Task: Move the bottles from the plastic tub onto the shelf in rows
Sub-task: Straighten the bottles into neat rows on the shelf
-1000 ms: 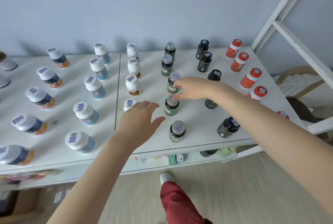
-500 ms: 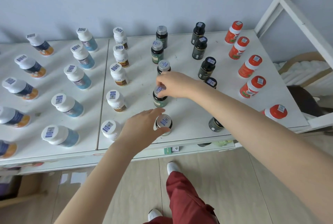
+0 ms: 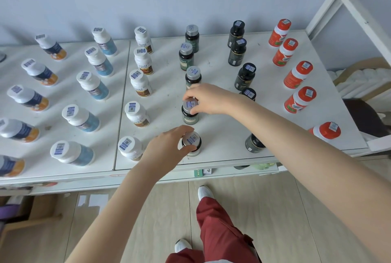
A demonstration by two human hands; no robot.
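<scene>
Bottles stand in rows on the white shelf top (image 3: 215, 85). In the row of dark green bottles with silver caps, my left hand (image 3: 167, 149) grips the cap of the nearest bottle (image 3: 192, 144) close to the front edge. My right hand (image 3: 208, 99) pinches the cap of the second silver-capped bottle (image 3: 189, 112) just behind it. Both bottles stand upright on the shelf. The plastic tub is not in view.
White bottles with brown labels (image 3: 139, 83) line up to the left, with blue-labelled (image 3: 93, 85) and orange-labelled (image 3: 31, 98) rows further left. Black-capped bottles (image 3: 245, 75) and orange bottles (image 3: 298, 74) stand to the right. A white frame post (image 3: 359, 11) rises at the far right.
My left hand came down from hovering over the white-bottle row onto the nearest silver-capped bottle. My right hand shifted from the third bottle to the second one's cap.
</scene>
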